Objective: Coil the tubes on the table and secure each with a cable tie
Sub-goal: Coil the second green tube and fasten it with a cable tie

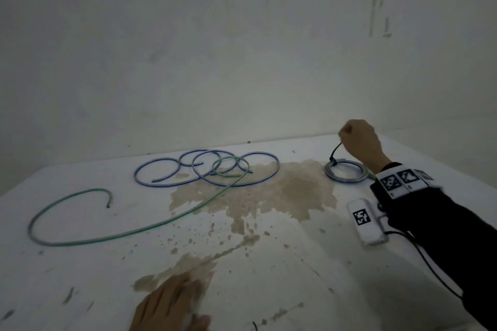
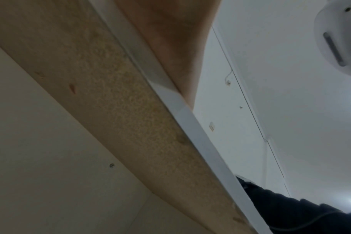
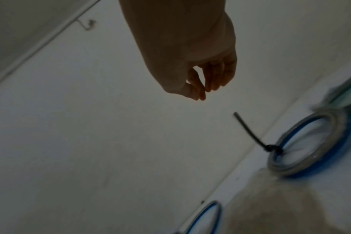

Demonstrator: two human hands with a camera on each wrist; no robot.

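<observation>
A small coiled tube (image 1: pixel 345 173) with a blue stripe lies at the back right of the table, bound by a black cable tie (image 1: pixel 334 156) whose tail sticks up. My right hand (image 1: pixel 359 142) hovers just above that tail. In the right wrist view the right hand (image 3: pixel 200 93) has its fingers curled, thumb against fingertips, and the cable tie's tail (image 3: pixel 248 131) ends free a short way from them beside the coil (image 3: pixel 309 144). A loose blue tube (image 1: pixel 207 172) lies in several loops at the back centre. A long green tube (image 1: pixel 134 228) sweeps left. My left hand (image 1: pixel 172 301) lies flat near the front edge.
The white table (image 1: pixel 282 277) has a large brown stain (image 1: pixel 269 191) in its middle and right. A bare wall stands behind the far edge. The left wrist view shows the table's edge (image 2: pixel 190 120) from below, with its chipboard underside.
</observation>
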